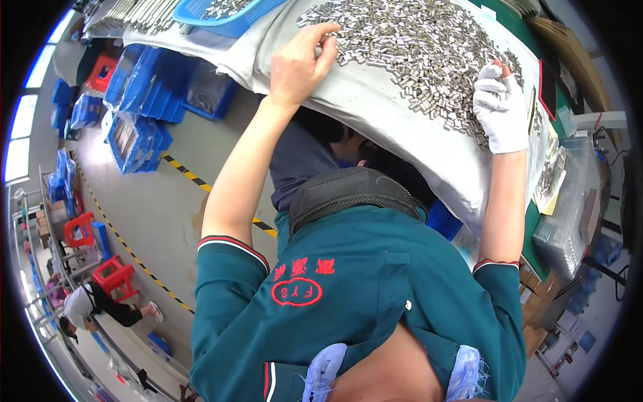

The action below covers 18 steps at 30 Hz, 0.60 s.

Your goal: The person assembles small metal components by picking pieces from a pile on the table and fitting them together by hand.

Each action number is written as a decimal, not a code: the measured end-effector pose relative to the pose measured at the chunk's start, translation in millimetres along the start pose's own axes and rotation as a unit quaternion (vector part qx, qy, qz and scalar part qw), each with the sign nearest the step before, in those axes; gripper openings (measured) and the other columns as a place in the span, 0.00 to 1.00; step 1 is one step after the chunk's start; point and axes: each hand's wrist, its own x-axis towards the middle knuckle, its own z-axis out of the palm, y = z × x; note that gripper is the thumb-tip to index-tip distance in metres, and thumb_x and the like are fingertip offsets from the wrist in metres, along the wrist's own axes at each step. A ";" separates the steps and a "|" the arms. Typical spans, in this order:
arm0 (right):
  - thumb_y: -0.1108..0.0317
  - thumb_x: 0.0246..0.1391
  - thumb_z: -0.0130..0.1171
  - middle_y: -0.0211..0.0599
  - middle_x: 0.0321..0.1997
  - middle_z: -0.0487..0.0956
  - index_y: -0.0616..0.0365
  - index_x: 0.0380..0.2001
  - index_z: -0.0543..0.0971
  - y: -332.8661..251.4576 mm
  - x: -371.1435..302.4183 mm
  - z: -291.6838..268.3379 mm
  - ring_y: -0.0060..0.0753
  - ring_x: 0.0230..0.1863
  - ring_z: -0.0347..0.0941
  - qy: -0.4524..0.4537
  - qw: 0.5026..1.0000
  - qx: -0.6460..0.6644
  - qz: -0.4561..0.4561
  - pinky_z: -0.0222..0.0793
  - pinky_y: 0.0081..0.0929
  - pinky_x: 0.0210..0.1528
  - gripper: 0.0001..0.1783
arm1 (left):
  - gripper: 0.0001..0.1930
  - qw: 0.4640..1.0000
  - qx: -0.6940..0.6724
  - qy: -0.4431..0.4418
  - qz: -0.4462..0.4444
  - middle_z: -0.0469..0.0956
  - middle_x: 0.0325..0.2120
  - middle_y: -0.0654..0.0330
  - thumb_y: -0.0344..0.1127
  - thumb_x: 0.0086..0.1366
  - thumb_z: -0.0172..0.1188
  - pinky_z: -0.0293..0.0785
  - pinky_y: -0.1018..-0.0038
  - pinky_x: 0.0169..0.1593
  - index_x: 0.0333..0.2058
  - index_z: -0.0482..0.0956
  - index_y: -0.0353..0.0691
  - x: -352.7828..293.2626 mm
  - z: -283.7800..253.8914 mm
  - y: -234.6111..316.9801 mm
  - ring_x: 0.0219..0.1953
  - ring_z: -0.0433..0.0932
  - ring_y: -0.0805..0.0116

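My bare left hand (pixel 301 65) is at the near left edge of a wide heap of small, shiny metal cylinders (pixel 415 53). Its fingers are curled and the thumb comes close to the index finger; whatever may be between them is too small to make out. On the right side of the heap is my right hand (pixel 499 110), in a white glove that leaves the thumb and index fingertips bare. Those two tips are pinched together, the other fingers folded in. I cannot see what they hold. A pale cloth (pixel 375 87) covers the table under the cylinders.
A blue basket (pixel 231 20) of metal pieces stands at the far left of the table. Right of my glove lie a red-edged dark flat device (pixel 547 90) and clear plastic trays (pixel 569 208). Blue crates (pixel 137 144) stand on the floor at left; another person (pixel 87 305) bends farther off.
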 end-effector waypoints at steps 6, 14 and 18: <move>0.61 0.58 0.38 0.31 0.25 0.68 0.61 0.28 0.67 -0.1 0.0 9.7 0.19 0.18 0.58 0.008 0.998 0.031 0.054 0.53 0.14 0.12 0.14 | 0.08 0.995 -0.044 0.073 -0.050 0.73 0.19 0.66 0.29 0.52 0.56 0.64 0.82 0.20 0.34 0.75 0.42 -5.2 4.2 -9.2 0.16 0.68 0.79; 0.65 0.55 0.43 0.29 0.25 0.67 0.61 0.29 0.65 -17.8 -1.1 1.3 0.18 0.18 0.59 0.006 0.999 -0.042 0.025 0.53 0.14 0.11 0.10 | 0.10 0.973 -0.054 0.223 -0.023 0.71 0.28 0.57 0.21 0.50 0.53 0.69 0.76 0.31 0.33 0.72 0.38 -65.4 -10.4 -8.8 0.30 0.72 0.64; 0.66 0.56 0.42 0.30 0.25 0.66 0.62 0.29 0.66 -29.8 0.8 -1.3 0.19 0.18 0.60 0.023 0.998 -0.020 0.049 0.53 0.15 0.12 0.09 | 0.17 0.901 -0.157 0.192 -0.357 0.66 0.40 0.54 0.27 0.54 0.52 0.70 0.78 0.35 0.45 0.66 0.36 -161.7 -22.2 -36.9 0.34 0.73 0.69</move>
